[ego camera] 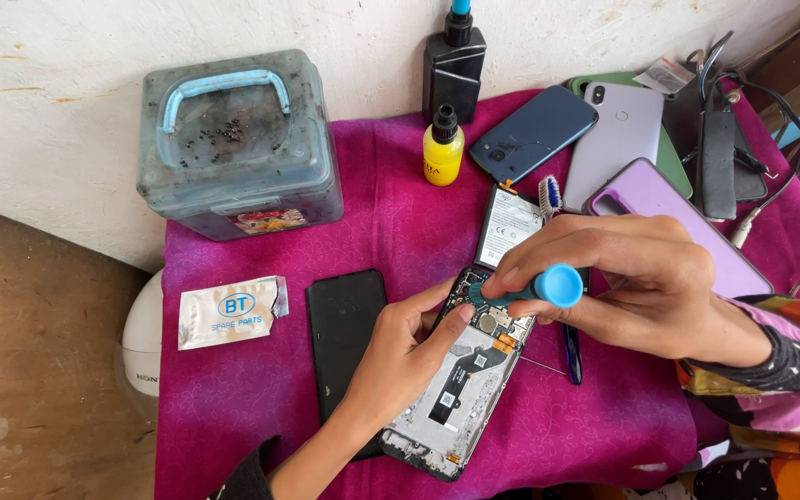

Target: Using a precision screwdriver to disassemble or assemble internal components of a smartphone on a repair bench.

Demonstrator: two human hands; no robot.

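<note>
My right hand (pixel 641 287) grips the blue screwdriver (pixel 534 289), tip angled left-down into the opened phone's (pixel 460 389) top end. My left hand (pixel 409 347) clamps that phone's left edge; its long axis runs toward me.

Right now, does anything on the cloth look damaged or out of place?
Yes: the dark blue phone near the yellow bottle shows crack lines across its back. The opened phone under the left hand and right hand lies bare.
</note>
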